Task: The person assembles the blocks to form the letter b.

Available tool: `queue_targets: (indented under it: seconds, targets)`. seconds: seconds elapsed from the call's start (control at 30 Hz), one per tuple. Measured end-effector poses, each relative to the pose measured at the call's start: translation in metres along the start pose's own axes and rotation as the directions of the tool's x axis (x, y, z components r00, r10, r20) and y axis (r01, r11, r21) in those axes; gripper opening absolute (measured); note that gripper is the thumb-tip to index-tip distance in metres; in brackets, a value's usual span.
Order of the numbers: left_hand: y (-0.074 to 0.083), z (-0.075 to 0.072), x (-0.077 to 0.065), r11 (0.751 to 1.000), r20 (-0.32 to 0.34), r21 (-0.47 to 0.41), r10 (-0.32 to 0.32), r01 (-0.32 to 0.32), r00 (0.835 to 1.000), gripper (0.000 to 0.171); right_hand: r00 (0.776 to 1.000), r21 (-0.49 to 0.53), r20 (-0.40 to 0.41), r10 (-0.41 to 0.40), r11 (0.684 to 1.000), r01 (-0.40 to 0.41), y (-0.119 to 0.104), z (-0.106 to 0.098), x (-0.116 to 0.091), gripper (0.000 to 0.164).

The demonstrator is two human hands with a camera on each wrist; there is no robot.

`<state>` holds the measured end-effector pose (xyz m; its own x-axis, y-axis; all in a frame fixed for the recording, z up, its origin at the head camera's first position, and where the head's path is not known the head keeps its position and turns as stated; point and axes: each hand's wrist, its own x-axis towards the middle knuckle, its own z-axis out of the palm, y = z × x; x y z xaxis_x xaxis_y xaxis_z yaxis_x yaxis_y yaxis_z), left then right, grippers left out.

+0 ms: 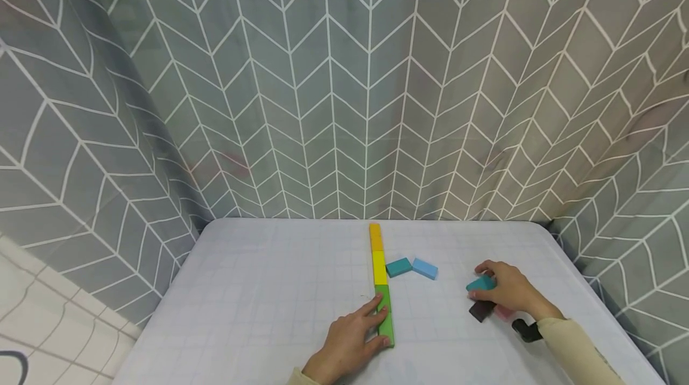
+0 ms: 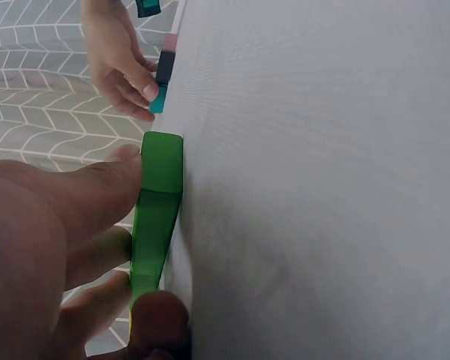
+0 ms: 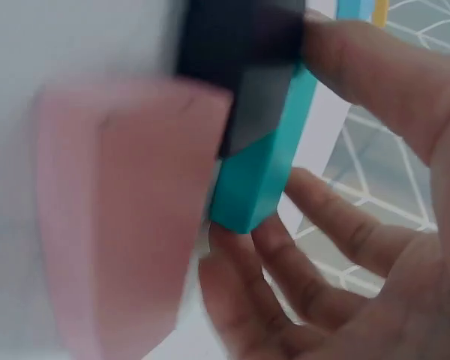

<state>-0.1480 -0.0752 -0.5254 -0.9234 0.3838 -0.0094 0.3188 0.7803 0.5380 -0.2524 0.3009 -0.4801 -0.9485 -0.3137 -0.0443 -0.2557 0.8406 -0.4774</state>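
A straight row of blocks runs up the table: an orange block (image 1: pixel 376 237), a yellow block (image 1: pixel 380 268) and a green stretch (image 1: pixel 386 325) nearest me, with a seam in the left wrist view. My left hand (image 1: pixel 350 337) rests along this green part, thumb by the near end and fingers farther up. At the right, my right hand (image 1: pixel 511 289) pinches a teal block (image 1: pixel 478 283) between thumb and fingers. Close under it lie a dark block (image 1: pixel 481 311) and a pink block (image 3: pixel 135 225), partly hidden by the hand in the head view.
A second teal block (image 1: pixel 399 267) touches or nearly touches the yellow block, with a light blue block (image 1: pixel 424 269) at its right. A white cloth covers the table (image 1: pixel 258 289). Patterned grey curtains (image 1: pixel 344 104) hang behind and at both sides.
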Motion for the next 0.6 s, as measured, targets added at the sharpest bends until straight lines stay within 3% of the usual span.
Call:
queue_targets:
  seconds: [0.2,0.3,0.43,0.6]
  targets:
    - [0.000,0.000,0.000,1.000,0.003,-0.003,0.002,-0.002,1.000,0.058,0.986,0.070,0.062,-0.154,0.986,0.149,-0.012,0.008,-0.003,0.065]
    - [0.000,0.000,-0.001,1.000,-0.003,0.000,0.010,-0.010,1.000,0.058,0.980,0.086,0.065,-0.187,0.980,0.181,-0.016,0.011,-0.005,0.071]
    - [-0.001,0.001,-0.001,0.999,-0.018,0.017,0.033,-0.032,0.999,0.058,0.992,0.034,0.036,-0.124,0.992,0.123,-0.017,0.012,-0.008,0.076]
    - [-0.001,0.000,-0.001,1.000,-0.005,0.005,0.017,-0.017,1.000,0.058,0.996,0.017,0.026,-0.089,0.996,0.089,-0.017,0.014,-0.009,0.067]
